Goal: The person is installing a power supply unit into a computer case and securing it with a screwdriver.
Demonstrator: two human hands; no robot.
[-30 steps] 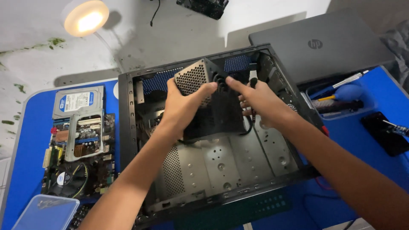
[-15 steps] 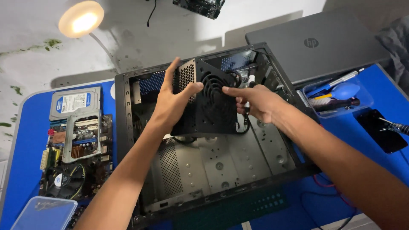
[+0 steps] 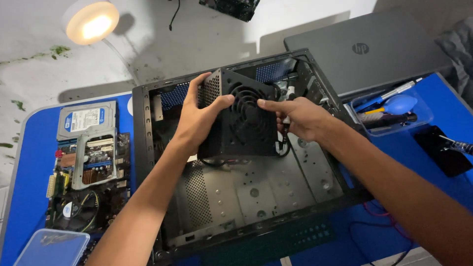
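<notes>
An open black computer case point(image 3: 295, 212) lies on its side on a blue table. Inside its upper half I hold a black power supply box point(image 3: 244, 120), with the round fan grille facing me and a perforated side at its left. My left hand point(image 3: 199, 118) grips the box's left edge, thumb over the top of the fan face. My right hand point(image 3: 298, 118) holds the right side, fingers on the fan face, next to black cables point(image 3: 285, 130) hanging from the box. The case's metal floor below is bare.
A motherboard with a cooler fan point(image 3: 81, 192) and a hard drive point(image 3: 86, 120) lie left of the case. A closed grey laptop point(image 3: 364, 51) sits at back right, beside a clear tray of tools point(image 3: 391, 111). A round lamp point(image 3: 91, 22) glows at back left. A dark phone point(image 3: 443, 150) lies far right.
Both hands have turned the power supply so its fan face now points at me, and it sits lower and more centred in the case's upper half.
</notes>
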